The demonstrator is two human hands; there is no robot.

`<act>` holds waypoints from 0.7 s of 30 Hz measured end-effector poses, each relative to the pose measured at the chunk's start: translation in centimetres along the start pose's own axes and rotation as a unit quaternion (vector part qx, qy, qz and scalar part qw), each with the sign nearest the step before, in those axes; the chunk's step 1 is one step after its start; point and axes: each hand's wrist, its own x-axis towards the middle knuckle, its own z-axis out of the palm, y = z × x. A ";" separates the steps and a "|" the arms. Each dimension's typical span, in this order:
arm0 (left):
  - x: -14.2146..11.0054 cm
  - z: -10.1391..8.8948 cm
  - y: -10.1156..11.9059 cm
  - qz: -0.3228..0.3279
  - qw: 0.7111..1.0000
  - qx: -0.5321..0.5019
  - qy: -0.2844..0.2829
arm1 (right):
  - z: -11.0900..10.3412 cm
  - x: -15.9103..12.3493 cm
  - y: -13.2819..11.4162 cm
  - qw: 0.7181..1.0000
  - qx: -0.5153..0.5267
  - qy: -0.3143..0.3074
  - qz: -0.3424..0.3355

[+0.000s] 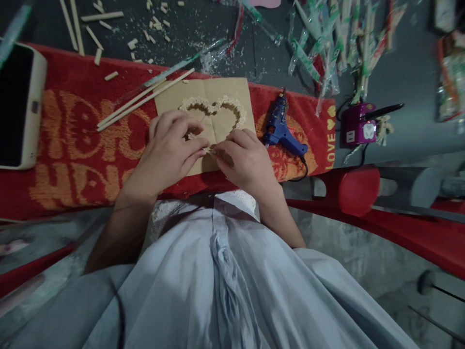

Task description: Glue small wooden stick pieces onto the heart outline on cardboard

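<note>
A heart-shaped outline [240, 112] built from small pale stick pieces lies on a creased brown cardboard sheet [232, 88]. My left hand [172, 145] reaches over the heart's left side, with thumb and index finger pinched at its lower tip. From the other side, my right hand [245, 157] closes its fingertips on the same tip, almost meeting the left ones. Both hands cover much of the lower outline. Two wooden chopsticks [145, 99] rest across the sheet's upper left corner. Right of the sheet lies a blue glue gun [283, 128].
A red towel [138, 179] spreads beneath the work. On the dark table are cut stick pieces [156, 24], green-printed plastic wrappers [316, 43] and a purple box [358, 123] with a pen. A phone [36, 106] lies at left. A red chair [359, 189] stands at right.
</note>
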 end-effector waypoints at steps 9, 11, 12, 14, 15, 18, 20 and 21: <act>0.0 0.1 0.0 0.006 1.000 -0.004 0.017 | -0.1 0.0 0.0 1.000 -0.009 0.010 0.002; -0.1 0.1 0.0 0.016 0.999 -0.006 0.028 | -0.3 -0.2 0.0 1.000 -0.014 0.024 0.001; -0.1 0.1 -0.1 0.021 0.999 -0.009 0.033 | -0.4 -0.4 0.1 0.999 -0.015 0.030 0.003; -0.3 -0.1 -0.3 0.028 0.999 -0.014 0.041 | -0.7 -0.8 0.1 0.999 -0.013 0.039 0.011; -0.4 -0.2 -0.4 0.030 0.998 -0.014 0.051 | -0.7 -1.0 0.1 0.999 -0.009 0.043 0.017; -0.6 -0.6 -0.5 0.026 0.997 -0.006 0.070 | -0.6 -1.7 0.0 0.997 0.003 0.064 0.040; -0.9 -1.0 -0.4 0.015 0.997 0.000 0.072 | -0.2 -1.9 -0.1 0.995 0.006 0.084 0.049; -1.0 -1.1 -0.3 0.010 0.997 0.004 0.071 | 0.0 -1.9 -0.2 0.994 0.006 0.094 0.052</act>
